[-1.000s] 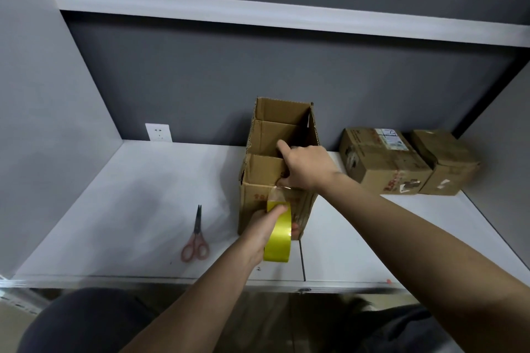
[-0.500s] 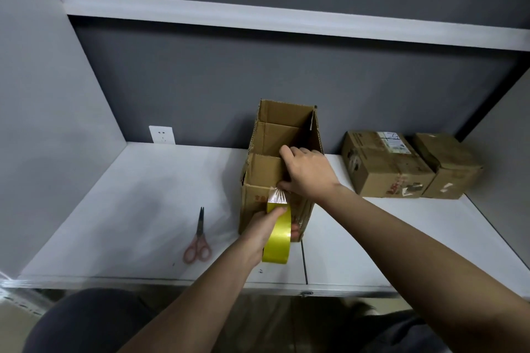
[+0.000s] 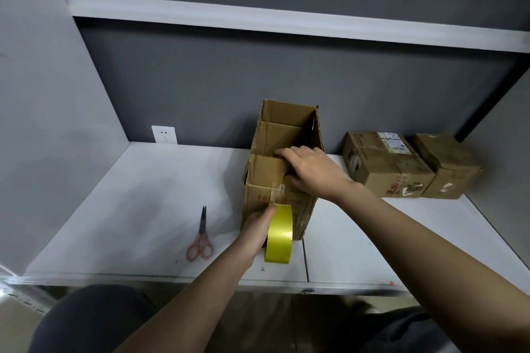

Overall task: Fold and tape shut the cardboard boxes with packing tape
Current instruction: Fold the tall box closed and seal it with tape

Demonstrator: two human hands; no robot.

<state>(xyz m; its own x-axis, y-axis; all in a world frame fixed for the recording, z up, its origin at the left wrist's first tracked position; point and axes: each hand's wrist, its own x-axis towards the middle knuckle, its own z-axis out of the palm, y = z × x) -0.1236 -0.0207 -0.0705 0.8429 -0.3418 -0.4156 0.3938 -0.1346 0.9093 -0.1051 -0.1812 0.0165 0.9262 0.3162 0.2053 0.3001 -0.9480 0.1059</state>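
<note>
Since a second ago the yellow tape roll (image 3: 279, 233) has dropped lower down the near face of the open cardboard box (image 3: 282, 169), drawing clear tape from the top edge. The left hand (image 3: 256, 226) grips the roll; the right hand (image 3: 311, 172) presses the folded flaps with curled fingers. The box stands mid-table (image 3: 143, 209). Red-handled scissors (image 3: 200, 236) lie left of it, well apart. Two taped boxes (image 3: 384, 163) and (image 3: 447, 166) sit touching at the right rear, and a wall socket (image 3: 164, 134) is behind.
</note>
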